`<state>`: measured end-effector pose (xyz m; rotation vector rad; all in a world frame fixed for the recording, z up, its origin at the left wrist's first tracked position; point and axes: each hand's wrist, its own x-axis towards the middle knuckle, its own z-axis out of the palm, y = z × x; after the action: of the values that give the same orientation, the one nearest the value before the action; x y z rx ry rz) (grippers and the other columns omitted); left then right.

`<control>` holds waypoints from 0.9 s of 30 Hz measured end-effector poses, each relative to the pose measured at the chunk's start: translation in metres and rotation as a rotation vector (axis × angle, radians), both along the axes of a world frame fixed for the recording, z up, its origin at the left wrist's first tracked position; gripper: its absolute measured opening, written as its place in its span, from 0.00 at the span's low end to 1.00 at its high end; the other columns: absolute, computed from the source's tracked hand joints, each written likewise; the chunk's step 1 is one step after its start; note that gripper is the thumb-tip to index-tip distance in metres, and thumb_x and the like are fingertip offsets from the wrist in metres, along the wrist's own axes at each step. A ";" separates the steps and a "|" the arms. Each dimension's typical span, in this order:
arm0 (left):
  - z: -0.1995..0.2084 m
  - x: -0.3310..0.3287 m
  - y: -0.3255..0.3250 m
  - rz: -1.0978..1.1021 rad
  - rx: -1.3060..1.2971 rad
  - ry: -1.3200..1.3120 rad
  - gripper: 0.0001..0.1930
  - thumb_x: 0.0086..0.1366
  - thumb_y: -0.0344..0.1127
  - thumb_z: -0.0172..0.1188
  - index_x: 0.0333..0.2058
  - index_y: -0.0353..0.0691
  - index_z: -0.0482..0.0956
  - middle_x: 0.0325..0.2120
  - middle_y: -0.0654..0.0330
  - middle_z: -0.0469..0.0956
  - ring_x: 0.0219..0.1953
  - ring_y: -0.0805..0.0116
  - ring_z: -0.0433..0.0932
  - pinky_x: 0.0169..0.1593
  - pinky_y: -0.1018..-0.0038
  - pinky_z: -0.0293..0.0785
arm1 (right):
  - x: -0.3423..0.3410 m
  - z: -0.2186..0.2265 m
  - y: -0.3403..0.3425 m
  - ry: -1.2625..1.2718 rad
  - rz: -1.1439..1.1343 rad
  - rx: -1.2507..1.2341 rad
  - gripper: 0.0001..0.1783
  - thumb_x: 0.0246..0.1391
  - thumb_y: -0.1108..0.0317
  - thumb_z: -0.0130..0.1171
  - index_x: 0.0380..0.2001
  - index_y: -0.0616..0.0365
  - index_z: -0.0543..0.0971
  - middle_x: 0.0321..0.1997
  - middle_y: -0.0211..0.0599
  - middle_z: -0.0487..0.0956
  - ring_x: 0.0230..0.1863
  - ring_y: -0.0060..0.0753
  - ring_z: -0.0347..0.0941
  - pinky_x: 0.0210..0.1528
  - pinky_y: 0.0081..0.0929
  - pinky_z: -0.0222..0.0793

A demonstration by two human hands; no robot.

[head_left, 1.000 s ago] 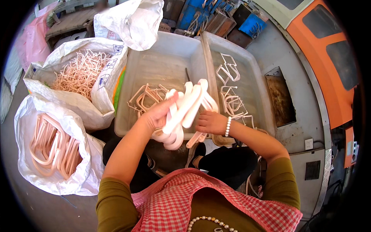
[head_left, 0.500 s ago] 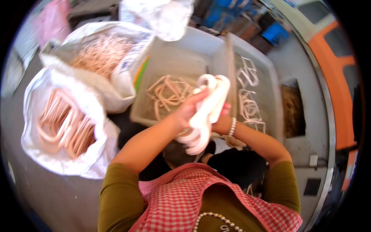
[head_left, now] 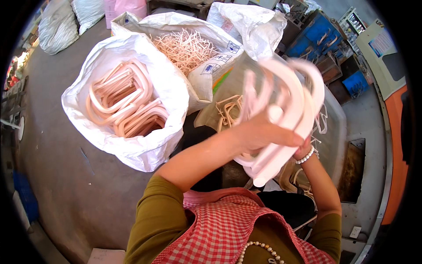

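A bundle of pale pink, U-shaped plastic pieces (head_left: 288, 149) is raised over the tub in front of me, its upper curves smeared by motion. My left hand (head_left: 259, 132) wraps round the bundle from the left, thumb lying across the pieces. At the right side my right hand (head_left: 302, 152) grips the same bundle, with most of its fingers hidden behind it. A similar stack of curved pink pieces (head_left: 118, 99) fills the white woven sack (head_left: 149, 152) on my left.
Behind that sack, another white sack (head_left: 204, 90) holds thin pink scraps (head_left: 187, 46). The translucent tub (head_left: 336, 127) contains loose pink frames (head_left: 228, 110). Blue metal boxes (head_left: 318, 35) stand at the far right. A square opening (head_left: 354, 171) lies in the grey surface at right.
My view has turned left, so the sacks sit further right. Both hands still hold the bundle, which is now turned with its curved ends fanned upward and its left-hand grip across the middle.
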<state>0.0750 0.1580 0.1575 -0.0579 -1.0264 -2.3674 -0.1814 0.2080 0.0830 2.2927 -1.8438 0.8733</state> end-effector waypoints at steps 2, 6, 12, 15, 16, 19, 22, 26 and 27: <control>0.021 0.054 -0.001 0.159 0.062 -0.126 0.25 0.51 0.30 0.68 0.49 0.33 0.72 0.38 0.60 0.77 0.42 0.71 0.76 0.48 0.72 0.74 | 0.034 0.029 0.002 0.192 0.086 -0.070 0.33 0.48 0.65 0.61 0.59 0.58 0.66 0.65 0.50 0.60 0.65 0.53 0.57 0.64 0.49 0.54; 0.044 0.114 -0.025 0.769 -0.359 0.424 0.22 0.59 0.35 0.58 0.50 0.31 0.67 0.34 0.56 0.74 0.38 0.68 0.74 0.46 0.72 0.72 | 0.114 0.030 -0.009 -0.293 0.139 0.126 0.26 0.50 0.67 0.62 0.54 0.57 0.70 0.53 0.47 0.73 0.54 0.45 0.70 0.56 0.36 0.66; 0.026 0.161 -0.043 1.446 -0.435 0.155 0.31 0.60 0.24 0.55 0.61 0.35 0.54 0.36 0.56 0.75 0.38 0.67 0.74 0.47 0.70 0.70 | 0.259 -0.006 -0.033 -1.341 0.114 1.049 0.46 0.53 0.50 0.62 0.65 0.61 0.51 0.50 0.41 0.72 0.48 0.32 0.71 0.48 0.34 0.71; 0.001 0.169 -0.035 1.404 -0.406 -0.060 0.30 0.60 0.24 0.56 0.61 0.34 0.56 0.36 0.56 0.75 0.38 0.67 0.74 0.46 0.71 0.71 | 0.291 -0.016 -0.035 -1.636 0.148 1.113 0.32 0.52 0.55 0.63 0.54 0.59 0.66 0.42 0.38 0.76 0.39 0.31 0.73 0.42 0.30 0.72; -0.004 0.171 -0.031 1.381 -0.409 -0.109 0.29 0.60 0.25 0.56 0.59 0.34 0.58 0.36 0.56 0.75 0.37 0.67 0.75 0.45 0.71 0.72 | 0.292 -0.021 -0.038 -1.639 0.143 1.107 0.28 0.52 0.56 0.63 0.51 0.58 0.67 0.40 0.36 0.76 0.37 0.29 0.73 0.40 0.29 0.72; -0.016 0.186 -0.018 1.251 -0.384 -0.325 0.23 0.59 0.26 0.59 0.54 0.33 0.66 0.35 0.57 0.77 0.36 0.67 0.77 0.42 0.73 0.74 | 0.292 -0.027 -0.041 -1.655 0.144 1.081 0.15 0.51 0.61 0.63 0.38 0.54 0.73 0.32 0.29 0.76 0.28 0.20 0.71 0.34 0.22 0.71; -0.023 0.209 0.000 1.021 -0.359 -0.661 0.17 0.58 0.29 0.63 0.46 0.32 0.73 0.34 0.57 0.78 0.36 0.68 0.78 0.39 0.75 0.76 | 0.289 -0.010 -0.026 -1.640 0.170 1.045 0.16 0.51 0.60 0.64 0.39 0.56 0.72 0.31 0.27 0.77 0.25 0.17 0.68 0.28 0.16 0.67; -0.030 0.202 0.017 0.772 -0.415 -0.894 0.21 0.54 0.32 0.67 0.46 0.33 0.74 0.39 0.57 0.78 0.41 0.69 0.76 0.45 0.72 0.74 | 0.289 -0.002 -0.006 -1.485 0.156 0.909 0.18 0.48 0.66 0.66 0.39 0.59 0.71 0.31 0.28 0.76 0.26 0.15 0.69 0.26 0.15 0.66; -0.027 0.202 0.018 0.648 -0.364 -0.858 0.21 0.54 0.32 0.67 0.46 0.33 0.74 0.40 0.58 0.78 0.42 0.70 0.76 0.45 0.72 0.74 | 0.286 -0.001 -0.001 -1.495 0.161 0.900 0.18 0.47 0.67 0.66 0.39 0.59 0.71 0.31 0.28 0.76 0.26 0.16 0.69 0.26 0.15 0.66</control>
<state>0.2767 0.1763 0.1302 1.0632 -1.5404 -1.5608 0.1047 0.2073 0.0820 2.2234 -2.9849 2.7891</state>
